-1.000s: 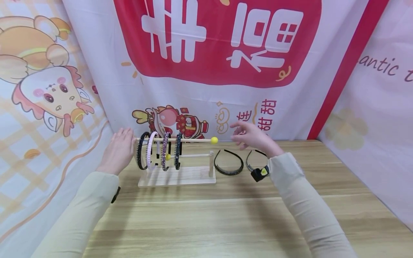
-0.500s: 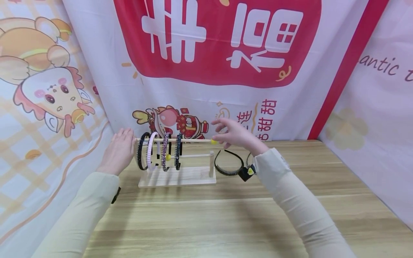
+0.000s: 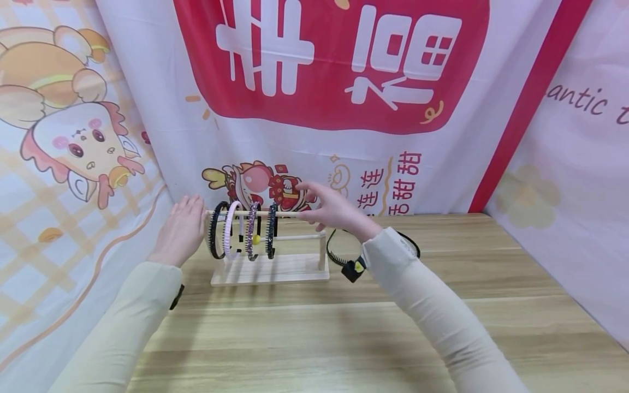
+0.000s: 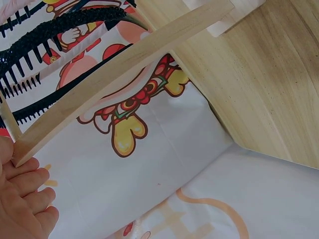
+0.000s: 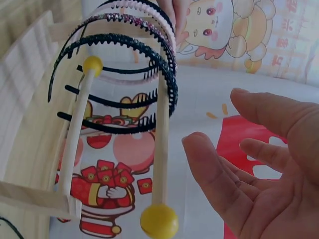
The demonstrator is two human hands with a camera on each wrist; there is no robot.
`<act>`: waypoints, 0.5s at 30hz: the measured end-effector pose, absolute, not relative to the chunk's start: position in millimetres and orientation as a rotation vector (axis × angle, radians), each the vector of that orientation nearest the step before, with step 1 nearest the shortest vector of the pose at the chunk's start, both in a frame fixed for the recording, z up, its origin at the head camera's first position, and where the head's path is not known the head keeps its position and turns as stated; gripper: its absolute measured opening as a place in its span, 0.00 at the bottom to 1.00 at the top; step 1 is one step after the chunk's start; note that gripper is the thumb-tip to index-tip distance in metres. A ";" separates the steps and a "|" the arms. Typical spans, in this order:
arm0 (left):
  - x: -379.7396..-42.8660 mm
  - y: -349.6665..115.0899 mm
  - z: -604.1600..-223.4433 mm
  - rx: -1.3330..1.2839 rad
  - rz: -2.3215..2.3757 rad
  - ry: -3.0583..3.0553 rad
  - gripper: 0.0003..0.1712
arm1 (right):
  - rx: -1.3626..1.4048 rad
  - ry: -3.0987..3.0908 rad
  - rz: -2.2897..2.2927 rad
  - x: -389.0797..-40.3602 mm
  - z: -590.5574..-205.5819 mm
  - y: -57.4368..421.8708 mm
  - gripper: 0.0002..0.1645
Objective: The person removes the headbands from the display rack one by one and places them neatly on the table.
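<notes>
Four headbands [image 3: 271, 237] hang; left hand [image 3: 179, 229] grips the rack [image 3: 270, 271]; right hand [image 3: 336, 210] beside it, fingers [image 5: 204, 157] spread; backdrop [image 3: 324, 109] reads "福".

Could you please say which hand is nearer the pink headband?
The left hand: a black headband separates it from the pink headband, while two sparkly headbands and bare rod separate the right hand.

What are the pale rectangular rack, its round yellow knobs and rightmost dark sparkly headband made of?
Pale rack: likely matte wood, showing faint grain. Yellow knobs: smooth, evenly coloured, perhaps painted wood or plastic. Dark headband: probably plastic, given its comblike teeth, with glittering speckles.
</notes>
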State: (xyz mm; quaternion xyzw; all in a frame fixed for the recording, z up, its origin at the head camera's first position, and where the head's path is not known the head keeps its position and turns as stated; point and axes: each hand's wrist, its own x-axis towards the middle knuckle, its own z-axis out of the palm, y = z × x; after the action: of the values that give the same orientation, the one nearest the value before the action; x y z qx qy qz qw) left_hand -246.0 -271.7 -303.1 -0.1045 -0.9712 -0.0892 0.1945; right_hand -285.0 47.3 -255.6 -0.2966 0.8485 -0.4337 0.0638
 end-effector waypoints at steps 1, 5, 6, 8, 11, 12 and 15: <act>-245.9 -271.6 -303.1 -0.293 -0.252 -2.722 0.28 | -0.897 2.559 -1.317 -285.1 -255.9 44.6 0.38; -245.7 -271.8 -303.4 -0.295 -0.256 -2.717 0.28 | -0.908 2.534 -1.337 -285.6 -257.9 34.1 0.39; -245.9 -271.8 -303.5 -0.296 -0.256 -2.716 0.28 | -0.909 2.531 -1.336 -285.7 -258.7 31.6 0.40; -246.0 -271.8 -303.6 -0.298 -0.254 -2.714 0.28 | -0.908 2.521 -1.344 -285.6 -260.6 26.9 0.39; -246.4 -271.8 -303.9 -0.299 -0.251 -2.715 0.28 | -0.897 2.491 -1.365 -285.3 -264.0 20.4 0.40; -246.5 -271.8 -304.0 -0.300 -0.251 -2.716 0.28 | -0.888 2.481 -1.371 -284.9 -265.1 18.5 0.41; -246.6 -271.7 -304.1 -0.298 -0.253 -2.719 0.28 | -0.878 2.468 -1.367 -284.3 -268.5 12.7 0.42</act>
State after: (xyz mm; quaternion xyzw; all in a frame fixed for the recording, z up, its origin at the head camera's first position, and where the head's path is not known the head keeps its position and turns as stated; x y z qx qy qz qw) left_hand -246.6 -271.7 -304.1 -0.1062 -0.9707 -0.0903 0.1959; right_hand -284.3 12.7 -268.5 -0.2959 0.8316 -0.4607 0.0934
